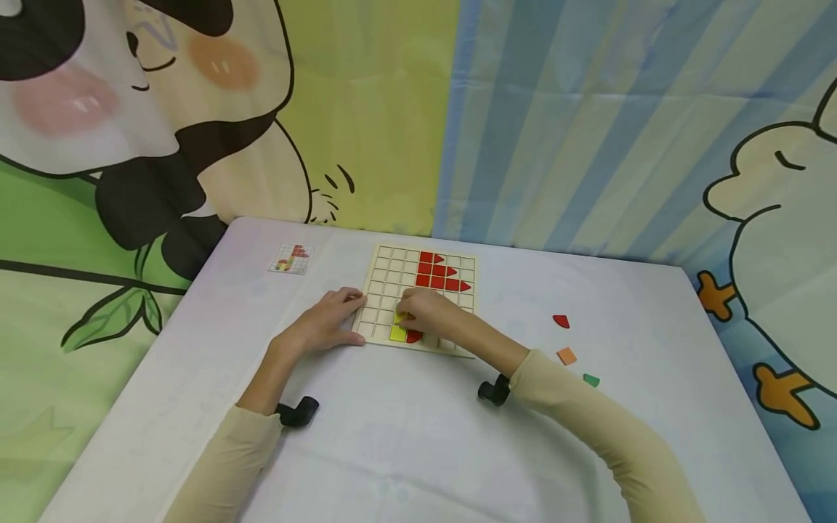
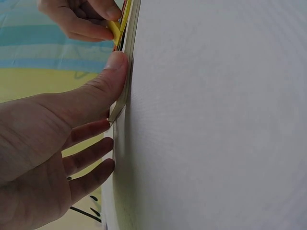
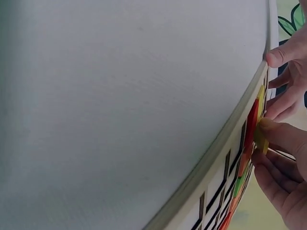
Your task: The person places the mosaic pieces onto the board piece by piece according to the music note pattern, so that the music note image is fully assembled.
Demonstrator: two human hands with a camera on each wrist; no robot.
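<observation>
A pale gridded board (image 1: 390, 265) lies on the white table. My right hand (image 1: 428, 314) is over its lower middle and pinches a yellow tile (image 3: 261, 141) between thumb and fingertips, close over the grid. Another yellow tile (image 1: 398, 334) sits in the near row beside a red rounded piece (image 1: 415, 336). Red pieces (image 1: 439, 281) fill parts of several rows at the upper right of the grid. In the right wrist view, green and orange pieces also show on the board, which my right hand hides from the head view. My left hand (image 1: 325, 319) touches the board's left edge, thumb at the near corner, fingers extended.
A small card with a coloured grid pattern (image 1: 290, 259) lies at the far left. To the right of the board are a red rounded piece (image 1: 561, 320), an orange square (image 1: 566, 356) and a green piece (image 1: 591, 380). Printed curtains hang behind the table.
</observation>
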